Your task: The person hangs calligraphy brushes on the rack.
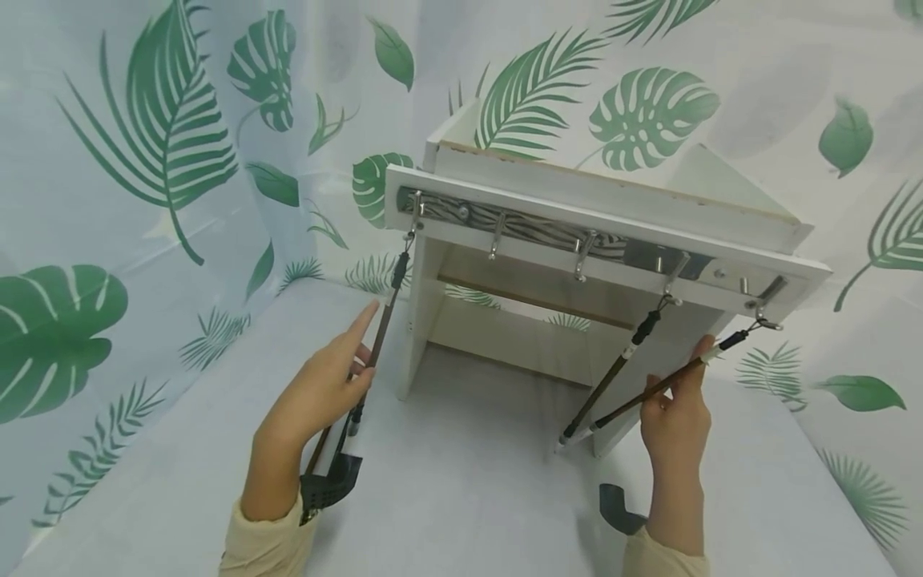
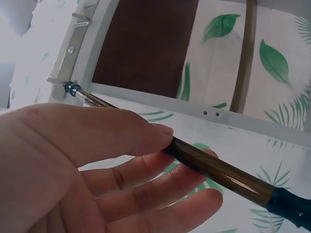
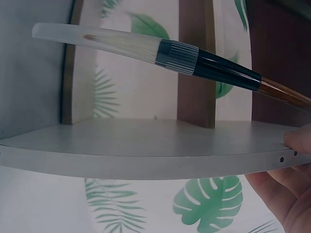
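My left hand [image 1: 317, 393] pinches the brown handle of a calligraphy brush [image 1: 380, 332] between thumb and fingers. Its looped cord hangs from the leftmost hook [image 1: 417, 204] of a metal hook rail [image 1: 544, 228]. In the left wrist view, the handle [image 2: 218, 172] slants past my thumb to a dark collar. My right hand [image 1: 678, 429] grips the front edge of the cabinet's side panel [image 3: 146, 165], thumb inside and fingers outside. Another brush [image 1: 630, 405], on the rightmost hook, slants across that hand. In the right wrist view, a clear cap [image 3: 102, 39] covers its pale bristles.
A third brush [image 1: 609, 381] hangs from the neighbouring hook, its lower end close to the slanting one. The hook rail runs along the front board of a white open cabinet [image 1: 418, 320] standing on pale flooring [image 1: 469, 497]. Leaf-patterned sheeting [image 1: 541, 88] surrounds it.
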Demonstrator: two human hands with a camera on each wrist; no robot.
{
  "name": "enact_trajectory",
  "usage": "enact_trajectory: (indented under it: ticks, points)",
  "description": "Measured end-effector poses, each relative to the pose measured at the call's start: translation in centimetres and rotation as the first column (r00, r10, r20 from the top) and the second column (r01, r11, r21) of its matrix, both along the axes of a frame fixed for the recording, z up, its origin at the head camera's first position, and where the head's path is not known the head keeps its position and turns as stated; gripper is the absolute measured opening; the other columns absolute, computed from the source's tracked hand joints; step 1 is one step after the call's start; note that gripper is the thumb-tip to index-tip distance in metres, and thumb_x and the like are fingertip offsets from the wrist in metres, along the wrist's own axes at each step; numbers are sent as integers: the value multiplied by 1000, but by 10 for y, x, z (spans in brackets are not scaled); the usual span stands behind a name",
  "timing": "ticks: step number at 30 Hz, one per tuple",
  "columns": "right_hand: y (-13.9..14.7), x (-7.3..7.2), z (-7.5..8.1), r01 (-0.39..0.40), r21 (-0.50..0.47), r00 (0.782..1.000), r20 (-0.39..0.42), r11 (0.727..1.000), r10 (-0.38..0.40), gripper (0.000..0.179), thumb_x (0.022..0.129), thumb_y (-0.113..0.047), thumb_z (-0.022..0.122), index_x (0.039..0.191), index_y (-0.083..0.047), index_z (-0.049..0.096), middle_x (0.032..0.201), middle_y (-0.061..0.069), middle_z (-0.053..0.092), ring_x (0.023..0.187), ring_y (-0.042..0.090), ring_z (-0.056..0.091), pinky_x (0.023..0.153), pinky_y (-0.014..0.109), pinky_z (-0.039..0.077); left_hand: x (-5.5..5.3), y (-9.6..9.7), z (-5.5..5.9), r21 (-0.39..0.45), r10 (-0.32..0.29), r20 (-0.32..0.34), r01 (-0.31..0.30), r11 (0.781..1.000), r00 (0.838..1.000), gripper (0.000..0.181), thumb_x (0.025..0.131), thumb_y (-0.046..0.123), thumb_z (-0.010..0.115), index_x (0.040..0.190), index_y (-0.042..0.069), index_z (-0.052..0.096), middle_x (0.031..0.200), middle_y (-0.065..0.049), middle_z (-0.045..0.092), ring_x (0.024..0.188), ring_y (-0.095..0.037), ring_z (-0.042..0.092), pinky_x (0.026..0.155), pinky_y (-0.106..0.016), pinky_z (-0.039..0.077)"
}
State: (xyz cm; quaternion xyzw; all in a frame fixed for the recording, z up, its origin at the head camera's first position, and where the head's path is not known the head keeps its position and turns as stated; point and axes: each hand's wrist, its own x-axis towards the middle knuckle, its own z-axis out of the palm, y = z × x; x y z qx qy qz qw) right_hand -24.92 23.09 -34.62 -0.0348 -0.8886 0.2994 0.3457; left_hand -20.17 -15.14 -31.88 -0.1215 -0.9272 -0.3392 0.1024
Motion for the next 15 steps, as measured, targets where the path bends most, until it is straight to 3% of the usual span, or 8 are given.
enact_trajectory:
  ticks: [15]
  points:
    - [2,-1,0,9,4,1000,18,1000,-9,81,88,2,48,148,-22,-2,126,33,47,91,52,57,70,56,49,-10,-5,-10,1,-22,59,22,1000,998,71,88,7,54,147,10,15,100,-11,58,92,-22,58,70,-32,50]
